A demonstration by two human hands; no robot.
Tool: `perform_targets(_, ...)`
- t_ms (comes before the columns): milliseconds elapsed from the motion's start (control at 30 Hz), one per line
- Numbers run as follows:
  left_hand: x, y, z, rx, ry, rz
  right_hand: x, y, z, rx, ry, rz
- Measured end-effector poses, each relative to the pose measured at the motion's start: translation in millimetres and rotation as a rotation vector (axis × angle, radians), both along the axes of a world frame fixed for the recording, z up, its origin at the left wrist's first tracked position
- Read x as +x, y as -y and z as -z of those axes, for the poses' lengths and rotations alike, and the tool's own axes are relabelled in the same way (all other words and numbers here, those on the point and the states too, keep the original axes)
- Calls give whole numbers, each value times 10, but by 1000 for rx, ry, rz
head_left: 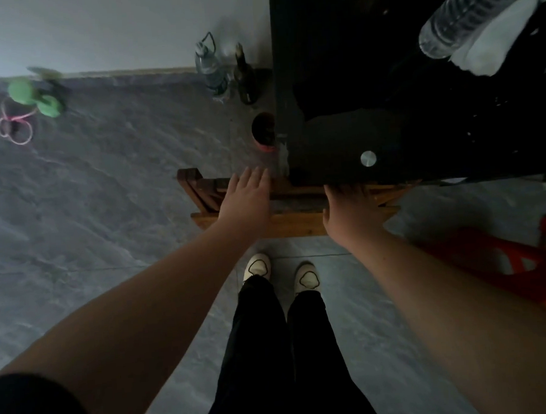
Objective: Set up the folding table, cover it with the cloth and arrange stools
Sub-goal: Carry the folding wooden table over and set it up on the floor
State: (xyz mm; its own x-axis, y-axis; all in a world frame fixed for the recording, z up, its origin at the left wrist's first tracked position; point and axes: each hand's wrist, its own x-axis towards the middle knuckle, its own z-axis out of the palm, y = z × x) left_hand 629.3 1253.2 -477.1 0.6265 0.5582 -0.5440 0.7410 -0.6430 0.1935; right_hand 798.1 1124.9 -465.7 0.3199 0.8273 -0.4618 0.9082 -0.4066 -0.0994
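A folded wooden table [293, 226] stands on edge on the floor in front of my feet, leaning against a black cabinet [388, 131]. My left hand [247, 198] hovers over its left part with fingers spread, holding nothing. My right hand [349, 209] reaches down over the table's upper edge; its fingertips disappear under the cabinet's front edge, and I cannot tell whether they grip the wood. A red plastic stool [508, 257] stands at the right. No cloth for the table is clearly seen.
Two bottles [214, 70] and a dark round pot [264, 131] stand by the wall left of the cabinet. Green dumbbells [36, 97] and a pink rope [14, 127] lie at the far left. A water bottle [473, 12] and white fabric [494, 40] lie on the cabinet.
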Motion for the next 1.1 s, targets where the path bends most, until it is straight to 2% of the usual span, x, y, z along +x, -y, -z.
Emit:
perform_targets(133, 13, -1, 21, 67, 40, 26, -82, 0, 54, 47, 69, 46)
perform_targets(267, -35, 141, -37, 61, 28, 33, -202, 155, 18, 95, 37, 67)
perform_targets(567, -226, 481, -25, -133, -56, 139, -363, 439, 98, -87, 20, 22)
perform_targets(833, -432, 697, -170, -303, -120, 229, -523, 643, -87, -274, -14, 29)
perform_targets(1100, -622, 987, -707, -300, -157, 372, -842, 1188, -631, -319, -86, 162)
